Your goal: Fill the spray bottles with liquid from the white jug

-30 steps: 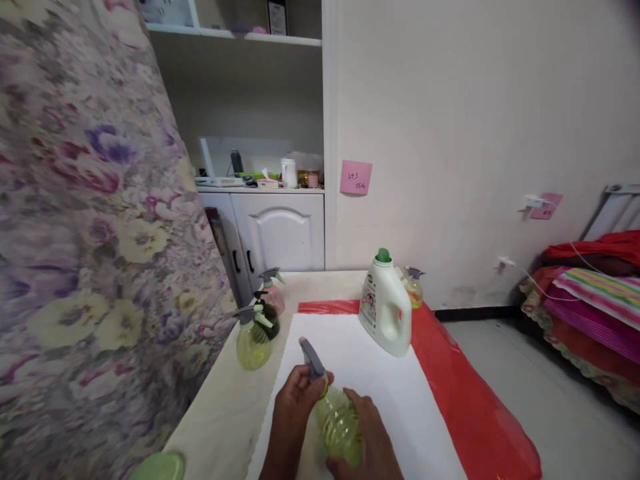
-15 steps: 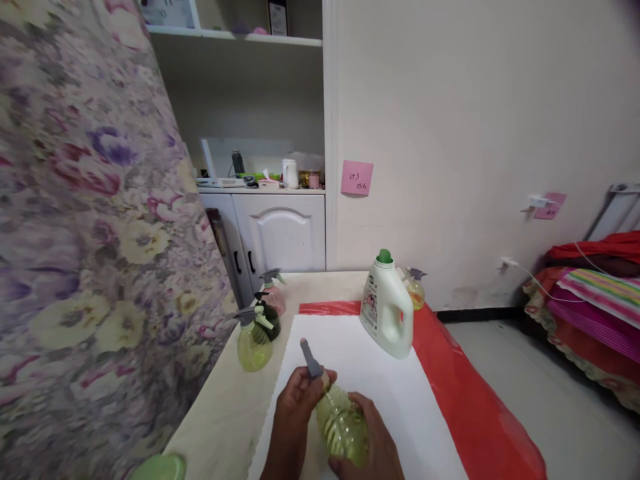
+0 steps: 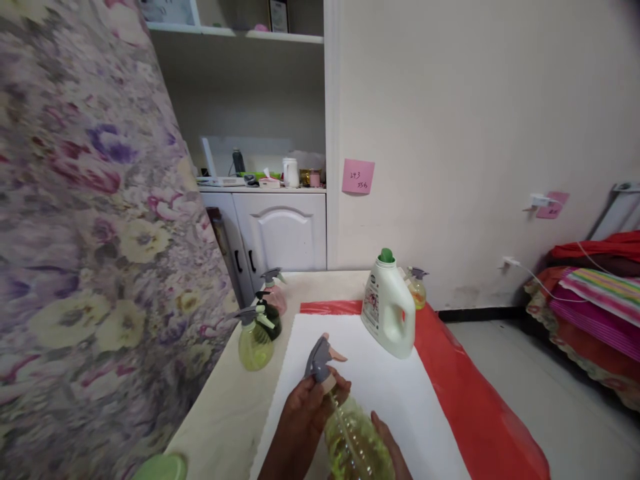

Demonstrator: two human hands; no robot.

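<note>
A yellow-green see-through spray bottle is tilted between my two hands over the white sheet. My left hand is closed round its neck, just below the grey trigger head with its pale pink trigger. Along the bottle's right side, my right hand grips the body; part of this hand is cut off by the lower edge. A thin tube shows inside the bottle. Beyond my hands stands a pale green detergent jug with a green spout in its open mouth.
At the left stand a yellow-green spray bottle, a dark one and a pink one. Another spray bottle is behind the jug. Red plastic covers the table's right side. A green round object lies bottom left.
The spray bottle has moved slightly right and toward me. Its trigger head has turned, so the trigger now points right. My left hand's fingers have shifted round the neck.
</note>
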